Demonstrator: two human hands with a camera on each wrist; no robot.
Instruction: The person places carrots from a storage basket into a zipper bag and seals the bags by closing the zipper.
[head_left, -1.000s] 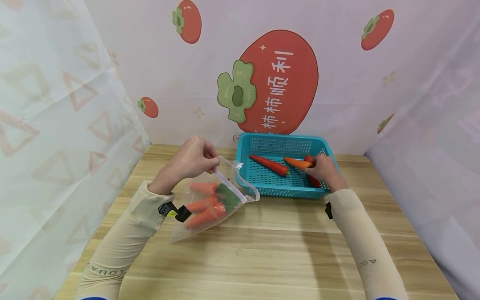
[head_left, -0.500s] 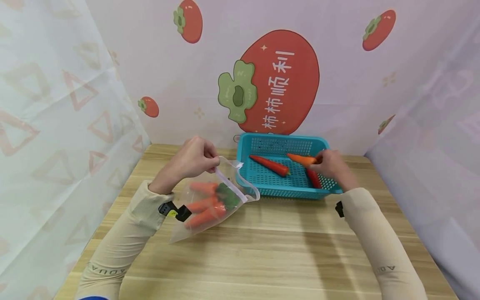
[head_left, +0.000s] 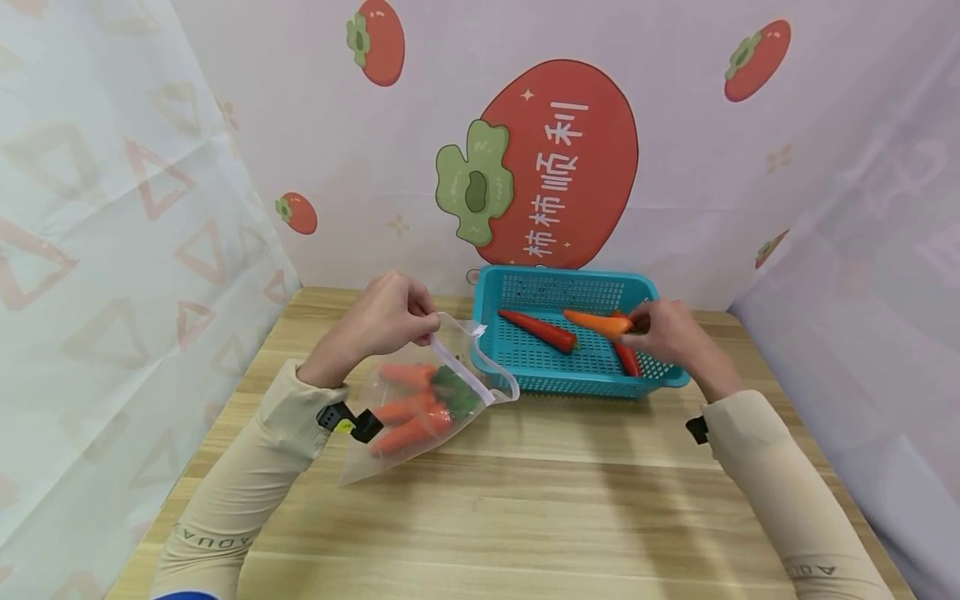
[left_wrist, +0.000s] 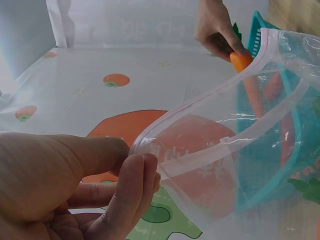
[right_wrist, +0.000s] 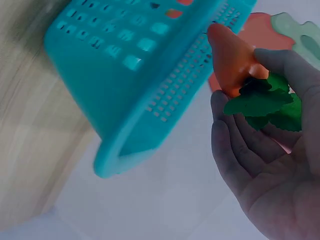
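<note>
My left hand [head_left: 386, 321] pinches the rim of a clear zip bag [head_left: 491, 392] between thumb and fingertips. Several orange carrots [head_left: 412, 429] with green leaves lie inside the bag, blurred by the plastic. In the head view, my right hand [head_left: 667, 333] holds another orange carrot [head_left: 596, 322] by its thick end over the blue basket [head_left: 570, 385]. The right wrist view shows green leaves [right_wrist: 265, 100] at that end, between thumb and fingers. A long red pepper [head_left: 542, 332] lies in the basket, and a second red piece [head_left: 628, 358] is partly hidden under the held carrot.
The basket stands at the back of the wooden table [head_left: 525, 517], against a printed cloth backdrop [head_left: 697, 192]. Its left end is close to the bag's opening. Cloth walls [head_left: 120, 225] stand on both sides.
My right hand has lifted the carrot off the basket's contents, shifting slightly right, and now more of the red piece beneath shows. My left hand and the bag have stayed put.
</note>
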